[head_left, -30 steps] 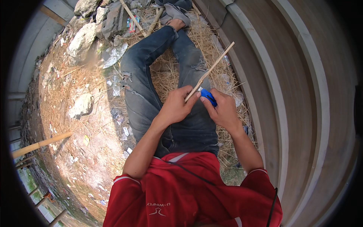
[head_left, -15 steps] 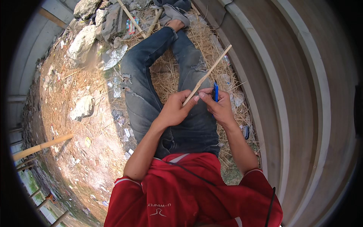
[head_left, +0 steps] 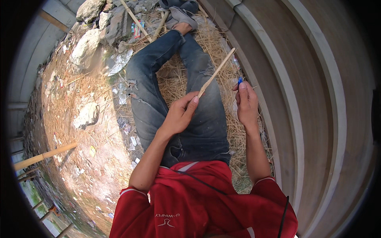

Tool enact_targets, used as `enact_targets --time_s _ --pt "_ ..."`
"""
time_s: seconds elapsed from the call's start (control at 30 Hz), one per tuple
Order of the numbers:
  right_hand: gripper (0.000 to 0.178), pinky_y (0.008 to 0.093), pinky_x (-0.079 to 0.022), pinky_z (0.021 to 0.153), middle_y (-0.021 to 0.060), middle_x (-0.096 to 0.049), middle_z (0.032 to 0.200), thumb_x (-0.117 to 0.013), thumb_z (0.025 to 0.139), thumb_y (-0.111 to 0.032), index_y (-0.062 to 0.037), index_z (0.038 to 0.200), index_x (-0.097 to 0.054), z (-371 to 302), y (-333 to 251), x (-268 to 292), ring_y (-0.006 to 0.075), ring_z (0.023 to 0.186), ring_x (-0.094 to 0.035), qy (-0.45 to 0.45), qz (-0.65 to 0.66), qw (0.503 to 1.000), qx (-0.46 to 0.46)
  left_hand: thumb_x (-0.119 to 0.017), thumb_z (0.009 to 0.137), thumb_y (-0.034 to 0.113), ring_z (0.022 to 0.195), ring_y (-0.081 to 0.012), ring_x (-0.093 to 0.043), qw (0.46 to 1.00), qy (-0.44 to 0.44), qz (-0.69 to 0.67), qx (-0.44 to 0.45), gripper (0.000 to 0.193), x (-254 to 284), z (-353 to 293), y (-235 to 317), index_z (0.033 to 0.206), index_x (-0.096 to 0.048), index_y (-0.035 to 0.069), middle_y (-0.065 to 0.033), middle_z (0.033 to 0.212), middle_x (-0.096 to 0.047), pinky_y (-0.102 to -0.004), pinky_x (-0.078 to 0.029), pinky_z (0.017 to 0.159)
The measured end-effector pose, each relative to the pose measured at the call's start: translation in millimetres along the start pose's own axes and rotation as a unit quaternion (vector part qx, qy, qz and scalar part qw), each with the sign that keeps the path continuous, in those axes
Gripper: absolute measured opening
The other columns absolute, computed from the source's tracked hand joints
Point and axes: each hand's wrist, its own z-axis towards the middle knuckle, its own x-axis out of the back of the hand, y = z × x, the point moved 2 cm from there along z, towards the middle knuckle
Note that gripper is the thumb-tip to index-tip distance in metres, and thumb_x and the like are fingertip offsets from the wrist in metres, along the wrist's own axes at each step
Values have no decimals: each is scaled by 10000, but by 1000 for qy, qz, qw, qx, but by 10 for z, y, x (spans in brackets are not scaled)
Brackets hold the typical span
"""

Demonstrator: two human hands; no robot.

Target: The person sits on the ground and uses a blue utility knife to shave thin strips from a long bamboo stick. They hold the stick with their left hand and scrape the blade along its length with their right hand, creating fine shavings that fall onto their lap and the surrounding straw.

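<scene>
My left hand (head_left: 179,114), above my lap, is closed round the lower end of a pale bamboo stick (head_left: 218,72). The stick slants up and to the right across my thigh, with a knobbly joint near my fingers. To the right, apart from the stick, my right hand (head_left: 247,104) is closed on a blue utility knife (head_left: 240,80). Only the blue top of the knife shows above my fingers; the rest is hidden in my grip.
A corrugated metal wall (head_left: 295,99) rises close on my right. Dry straw (head_left: 172,77) lies under my stretched legs in jeans (head_left: 149,85). Rocks (head_left: 85,47) and bamboo poles (head_left: 133,16) are at the far left. Another pole (head_left: 45,154) juts in from the left over littered ground.
My right hand has moved right, away from the stick, with the knife turning in it. The stick's far end has shifted slightly left in my left hand.
</scene>
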Motion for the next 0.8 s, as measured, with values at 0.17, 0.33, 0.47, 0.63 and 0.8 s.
enact_targets --time_s 0.17,0.33,0.47,0.63,0.8 --pt "421 468 -483 566 211 -628 641 -575 1055 -427 -25 939 -622 -38 -202 -262 419 599 -631 -66 -216 964 141 -485 1128 328 563 -34 -381 999 -37 31 15 395 -19 3 -19 1313 -668 30 70 636 -410 -249 -303 519" --pt "423 548 -503 602 228 -653 657 -602 1035 -448 -34 953 -617 270 -52 -135 465 650 -670 -31 -281 956 82 -460 1132 337 563 -50 -396 994 -63 17 87 407 11 -110 -59 1278 -695 38 58 609 -391 -271 -335 536" --pt "396 526 -472 583 225 -626 643 -591 1055 -404 -27 934 -611 95 -89 -220 465 621 -635 -79 -276 944 162 -437 1141 356 521 -33 -387 994 -82 -16 77 434 24 -187 -179 1262 -688 23 75 596 -379 -250 -294 500" --pt "492 475 -474 614 207 -608 644 -577 1049 -487 -20 919 -666 584 46 166 375 637 -649 44 -255 965 33 -425 1145 352 512 -29 -362 991 -97 -22 85 437 68 -307 -206 1250 -690 21 76 591 -386 -247 -287 489" --pt "472 318 -405 630 45 -503 643 -591 1055 -459 -4 979 -693 493 209 236 128 674 -499 12 -59 998 18 -420 1144 371 533 -42 -364 985 -100 -77 115 454 120 -369 -176 1250 -693 24 54 589 -388 -251 -312 514"
